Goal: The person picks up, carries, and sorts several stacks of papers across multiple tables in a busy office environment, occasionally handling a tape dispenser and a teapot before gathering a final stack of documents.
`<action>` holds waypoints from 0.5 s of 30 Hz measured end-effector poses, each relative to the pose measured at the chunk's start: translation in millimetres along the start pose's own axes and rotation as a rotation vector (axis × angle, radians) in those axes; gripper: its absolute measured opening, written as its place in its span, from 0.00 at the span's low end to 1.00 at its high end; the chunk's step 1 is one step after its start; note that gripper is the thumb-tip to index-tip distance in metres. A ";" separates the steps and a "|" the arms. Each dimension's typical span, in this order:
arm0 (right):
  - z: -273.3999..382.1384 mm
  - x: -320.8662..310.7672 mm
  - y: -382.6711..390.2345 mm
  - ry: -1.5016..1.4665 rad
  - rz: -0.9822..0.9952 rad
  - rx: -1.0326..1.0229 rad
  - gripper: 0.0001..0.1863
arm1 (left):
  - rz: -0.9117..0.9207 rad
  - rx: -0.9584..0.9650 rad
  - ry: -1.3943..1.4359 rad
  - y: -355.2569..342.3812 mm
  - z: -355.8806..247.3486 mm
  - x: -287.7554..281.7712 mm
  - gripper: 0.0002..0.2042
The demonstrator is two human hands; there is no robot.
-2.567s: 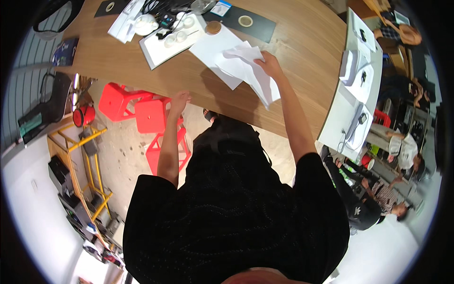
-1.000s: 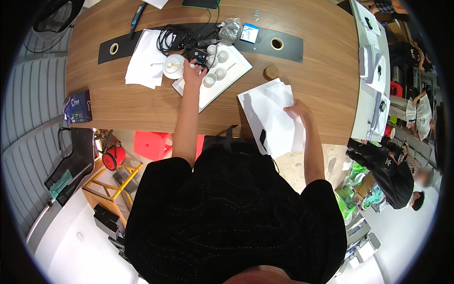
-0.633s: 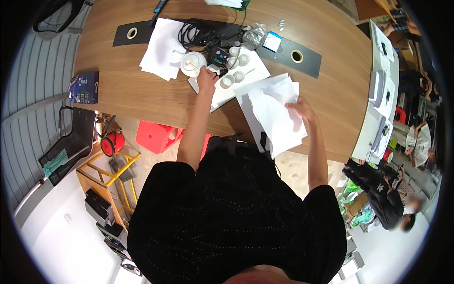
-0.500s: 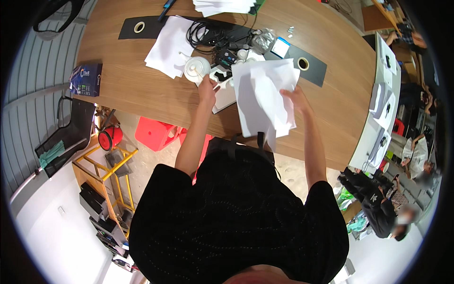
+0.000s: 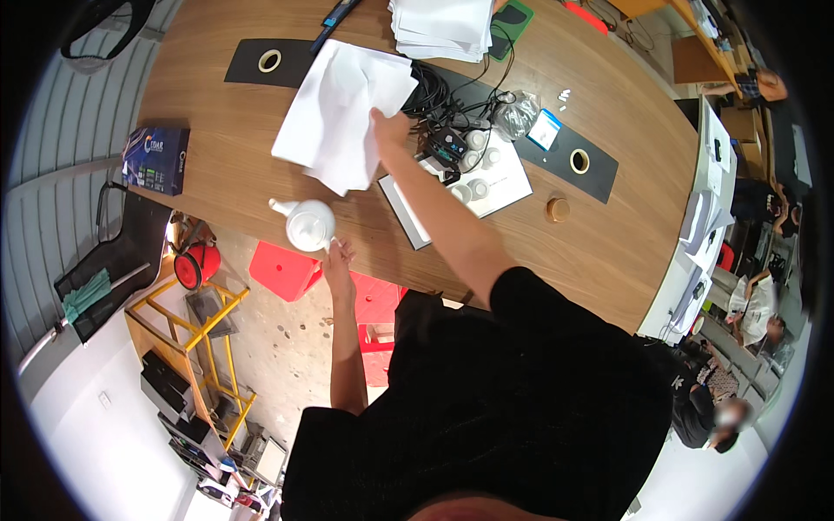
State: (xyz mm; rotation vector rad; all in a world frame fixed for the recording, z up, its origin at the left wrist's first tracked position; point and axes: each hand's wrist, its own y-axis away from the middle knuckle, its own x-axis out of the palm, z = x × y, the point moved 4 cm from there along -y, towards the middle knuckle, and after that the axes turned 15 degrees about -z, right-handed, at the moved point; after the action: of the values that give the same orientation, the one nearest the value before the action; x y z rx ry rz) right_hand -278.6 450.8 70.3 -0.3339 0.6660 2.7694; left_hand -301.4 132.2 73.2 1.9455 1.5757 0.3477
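From the head view, we see the right hand stretched across the desk, fingers pinching white sheets that spread to its left. Nearer the teapot, the left hand grasps its handle by the desk's near edge, spout angled far-left, away from those fingers.
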 end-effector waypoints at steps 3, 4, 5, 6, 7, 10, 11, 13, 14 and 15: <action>-23.2 44.9 6.7 0.232 -0.226 -0.068 0.16 | -0.017 0.005 -0.023 -5.4 -6.3 -9.7 0.18; -24.1 56.1 22.1 0.316 -0.368 -0.042 0.15 | -0.008 0.001 -0.032 -5.6 -7.1 -11.4 0.18; -24.2 59.6 34.4 0.402 -0.501 -0.018 0.14 | -0.010 0.009 -0.034 -3.3 -7.1 -15.6 0.18; -19.1 64.2 41.1 0.406 -0.492 -0.020 0.14 | -0.022 0.021 -0.028 -1.5 -6.5 -19.9 0.19; -17.8 67.7 45.9 0.436 -0.472 0.106 0.15 | -0.022 0.020 -0.034 -3.4 -2.3 -24.1 0.19; -19.4 71.6 34.9 0.432 -0.566 0.229 0.12 | 0.035 0.018 -0.021 -3.5 2.4 -20.7 0.20; -21.7 73.2 28.5 0.429 -0.582 0.223 0.12 | 0.030 0.029 -0.071 -1.6 2.7 -19.8 0.20; -25.7 75.8 19.8 0.442 -0.599 0.215 0.11 | 0.051 0.056 -0.168 1.2 5.7 -22.9 0.21; -25.4 83.6 16.1 0.441 -0.559 0.196 0.09 | 0.053 0.047 -0.172 1.8 8.3 -23.1 0.21; -26.0 89.6 14.2 0.435 -0.518 0.178 0.08 | 0.050 0.058 -0.152 1.9 5.1 -20.7 0.21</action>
State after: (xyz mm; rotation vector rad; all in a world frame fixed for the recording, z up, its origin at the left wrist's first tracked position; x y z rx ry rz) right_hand -362.9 445.0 28.2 -0.9375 0.7827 2.1415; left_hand -302.4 110.8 73.8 2.0081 1.4566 0.1721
